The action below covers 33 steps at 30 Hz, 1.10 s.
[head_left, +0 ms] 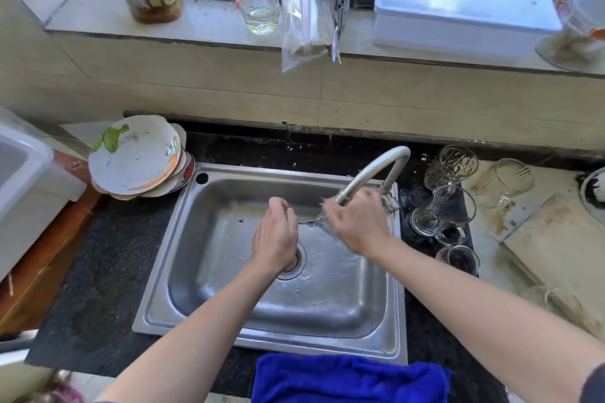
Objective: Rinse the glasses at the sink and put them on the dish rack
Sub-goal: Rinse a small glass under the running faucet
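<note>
Our left hand [275, 235] pinches the glass [319, 222] stem; the right hand [358, 226] is too blurred to tell. We should turn it low under the tap [376, 170].

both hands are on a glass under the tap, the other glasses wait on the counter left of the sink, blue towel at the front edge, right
No: the head view shows the other glasses waiting on the counter right of the sink, not left. The rest is right.
</note>
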### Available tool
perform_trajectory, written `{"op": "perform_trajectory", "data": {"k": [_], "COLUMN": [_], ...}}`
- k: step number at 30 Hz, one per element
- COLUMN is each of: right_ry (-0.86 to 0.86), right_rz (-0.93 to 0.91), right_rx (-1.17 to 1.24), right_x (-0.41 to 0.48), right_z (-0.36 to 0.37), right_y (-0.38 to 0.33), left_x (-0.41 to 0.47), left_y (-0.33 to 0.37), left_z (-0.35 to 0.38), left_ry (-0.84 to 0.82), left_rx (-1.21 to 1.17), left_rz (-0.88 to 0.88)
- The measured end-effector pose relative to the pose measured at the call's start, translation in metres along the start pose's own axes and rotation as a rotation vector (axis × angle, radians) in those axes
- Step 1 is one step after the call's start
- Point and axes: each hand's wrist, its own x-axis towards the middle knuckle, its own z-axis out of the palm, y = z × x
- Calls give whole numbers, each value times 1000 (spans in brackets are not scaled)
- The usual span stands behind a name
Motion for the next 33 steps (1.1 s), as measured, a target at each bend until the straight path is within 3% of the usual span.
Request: {"op": "perform_trajectory", "data": {"k": [1, 3, 5, 9, 11, 13, 15, 17, 19, 22, 24, 27, 29, 31, 33], "right_ry": [5, -73, -16, -50, -147, -220, -233, -256, -274, -168, -151, -301, -272, -261, -357], "right_rz": [-86, 40, 133, -166, 29, 102, -41, -181, 43, 316, 512, 786, 789, 755, 717], "right_rx": [-22, 116, 137, 70, 224, 195, 61, 85, 248, 559, 918, 1633, 1878, 1934, 1985], "right_x": [0, 5, 13, 0, 10, 19, 14, 10, 17, 24, 21, 25, 27, 25, 18], "right_z": [6, 0, -9, 4, -1, -7, -11, -1, 3, -2, -4, -13, -19, -18, -13], "right_y": [0, 6, 8, -8, 5, 11, -1, -6, 8, 22, 13, 18, 29, 27, 17], "left_x": [0, -1, 0, 3, 1, 1, 1, 1, 1, 4, 3, 5, 9, 13, 12], "left_y": [1, 2, -1, -5, -7, -9, -11, -11, -10, -5, -4, -11, -14, -12, -9], "left_z": [0, 0, -2, -7, -10, -14, -15, -12, -7, 1, 10, 13, 9, 6, 6], "left_ry": [0, 2, 30, 46, 58, 85, 75, 84, 112, 58, -19, -98, -177, -259, -311], "left_rx": [5, 19, 34, 81, 118, 130, 135, 105, -8, -239, -316, -360, -471, -538, -610], "left_rz": [10, 28, 42, 123, 165, 184, 213, 210, 110, -224, -334, -373, -440, -500, -554]}}
